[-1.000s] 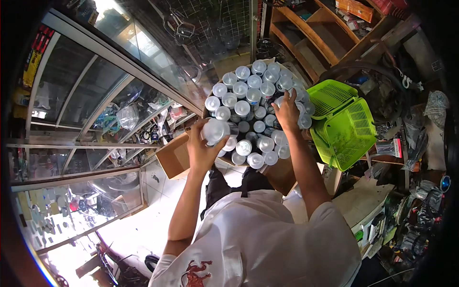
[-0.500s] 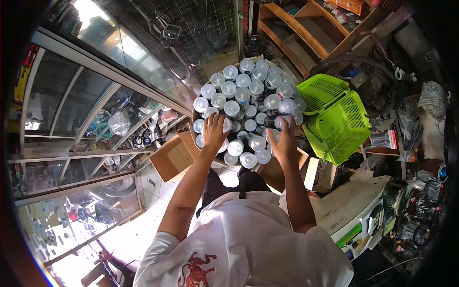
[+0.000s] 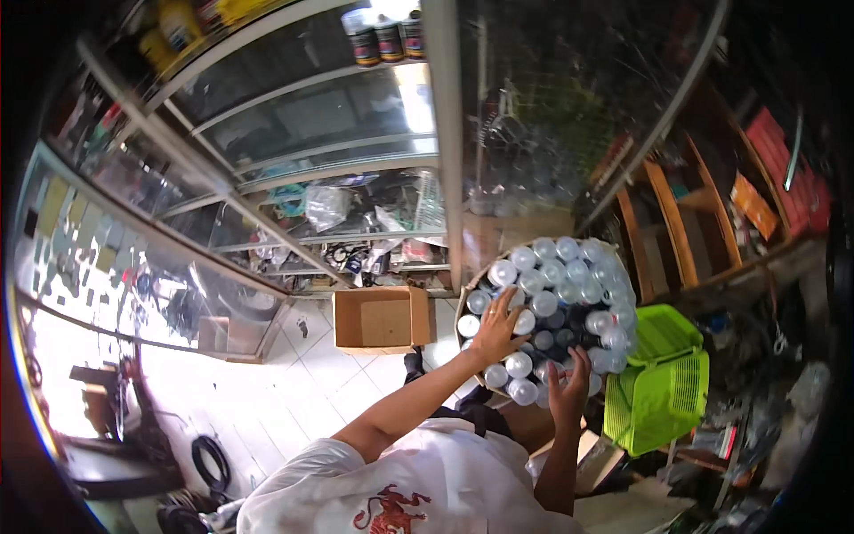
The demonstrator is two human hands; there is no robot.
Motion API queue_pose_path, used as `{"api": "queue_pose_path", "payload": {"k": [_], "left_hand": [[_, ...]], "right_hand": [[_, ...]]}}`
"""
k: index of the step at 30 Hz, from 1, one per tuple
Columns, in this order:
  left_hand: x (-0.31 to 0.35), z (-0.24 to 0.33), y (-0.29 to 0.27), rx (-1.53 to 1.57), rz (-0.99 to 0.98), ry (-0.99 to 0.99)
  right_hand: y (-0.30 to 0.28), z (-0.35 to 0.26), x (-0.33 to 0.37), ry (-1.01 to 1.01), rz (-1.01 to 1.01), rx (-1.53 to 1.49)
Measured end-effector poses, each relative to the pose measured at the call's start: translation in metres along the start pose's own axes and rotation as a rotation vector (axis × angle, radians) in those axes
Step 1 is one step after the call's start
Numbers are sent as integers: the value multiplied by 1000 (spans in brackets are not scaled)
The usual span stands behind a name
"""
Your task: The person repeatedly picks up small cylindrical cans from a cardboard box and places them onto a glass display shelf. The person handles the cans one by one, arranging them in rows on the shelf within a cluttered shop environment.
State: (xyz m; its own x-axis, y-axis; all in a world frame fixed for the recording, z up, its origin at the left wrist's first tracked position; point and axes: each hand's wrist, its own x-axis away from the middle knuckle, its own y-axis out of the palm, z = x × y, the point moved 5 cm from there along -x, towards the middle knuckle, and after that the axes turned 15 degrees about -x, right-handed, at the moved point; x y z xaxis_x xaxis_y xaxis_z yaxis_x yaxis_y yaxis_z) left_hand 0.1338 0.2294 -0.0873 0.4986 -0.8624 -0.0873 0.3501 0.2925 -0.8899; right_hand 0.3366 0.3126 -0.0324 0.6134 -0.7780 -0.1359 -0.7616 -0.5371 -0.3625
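Many spray cans [image 3: 545,303] with clear domed caps stand packed upright in a wide container with a brown rim [image 3: 461,307]. My left hand [image 3: 495,336] lies over the caps on the container's left side, fingers spread and a ring on one of them. At the near right part of the cluster is my right hand [image 3: 569,396], thumb and fingers apart and pointing up among the caps. Neither hand visibly grips a can. Between the hands, some cans sit lower and darker than those around them.
An open cardboard box [image 3: 378,320] sits on the tiled floor [image 3: 294,392] to the left. A bright green plastic basket [image 3: 658,392] adjoins the container at right. Glass display cabinets [image 3: 311,107] stand ahead and left; a wooden shelf [image 3: 680,214] stands at far right.
My view has swung left, so the container and basket appear farther right and lower. Both hands stay over the cans; the left hand's fingers now lie more spread.
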Motion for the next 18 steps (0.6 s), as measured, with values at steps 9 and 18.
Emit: {"api": "queue_pose_path", "payload": {"k": [9, 18], "left_hand": [[52, -96, -213, 408, 310, -54], [106, -215, -338, 454, 490, -294]], "right_hand": [[168, -186, -82, -340, -398, -172], [363, -319, -236, -566, -329, -295]]}}
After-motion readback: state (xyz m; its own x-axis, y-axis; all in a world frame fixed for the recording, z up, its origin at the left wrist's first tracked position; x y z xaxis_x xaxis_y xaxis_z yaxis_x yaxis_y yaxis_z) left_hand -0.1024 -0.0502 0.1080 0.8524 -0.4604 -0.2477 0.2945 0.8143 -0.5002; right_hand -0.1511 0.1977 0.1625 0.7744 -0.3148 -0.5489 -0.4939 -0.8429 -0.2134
